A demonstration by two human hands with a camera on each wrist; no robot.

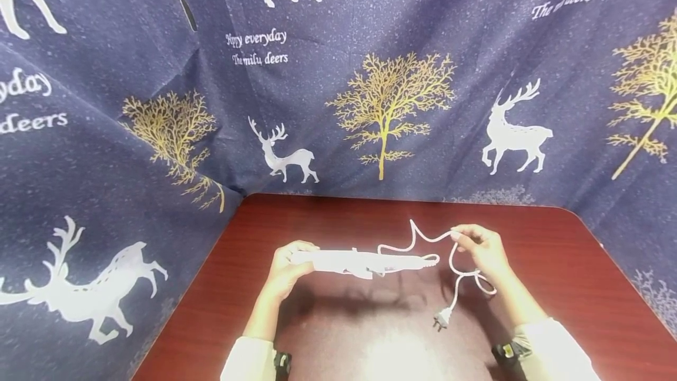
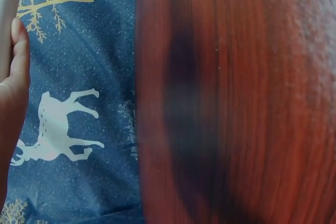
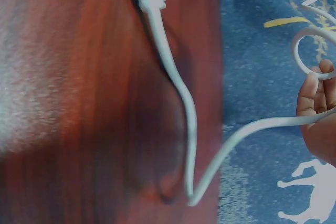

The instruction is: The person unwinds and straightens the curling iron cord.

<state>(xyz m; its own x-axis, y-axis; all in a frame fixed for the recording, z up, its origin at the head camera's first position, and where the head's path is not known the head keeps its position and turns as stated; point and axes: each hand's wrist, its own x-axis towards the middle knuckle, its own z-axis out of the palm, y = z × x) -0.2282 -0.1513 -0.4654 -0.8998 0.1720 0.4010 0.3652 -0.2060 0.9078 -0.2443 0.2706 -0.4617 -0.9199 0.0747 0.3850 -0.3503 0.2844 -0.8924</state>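
Observation:
My left hand (image 1: 285, 268) grips one end of a long white corded appliance (image 1: 338, 260), held level above the table; glare hides what kind it is. In the left wrist view, only part of the left hand (image 2: 20, 72) and a strip of the appliance (image 2: 4, 24) show at the edge. To the right, my right hand (image 1: 483, 251) pinches the white power cord (image 1: 433, 240) between thumb and fingers. Below that hand dangles the two-pin plug (image 1: 443, 316). The right wrist view has the cord (image 3: 189, 124) bending sharply, with the right hand (image 3: 320, 103) holding it at the edge.
Beneath both hands lies a reddish-brown wooden table (image 1: 571, 263) with a bright glare patch near its front. A blue cloth (image 1: 338, 134) printed with deer and trees hangs behind and at both sides.

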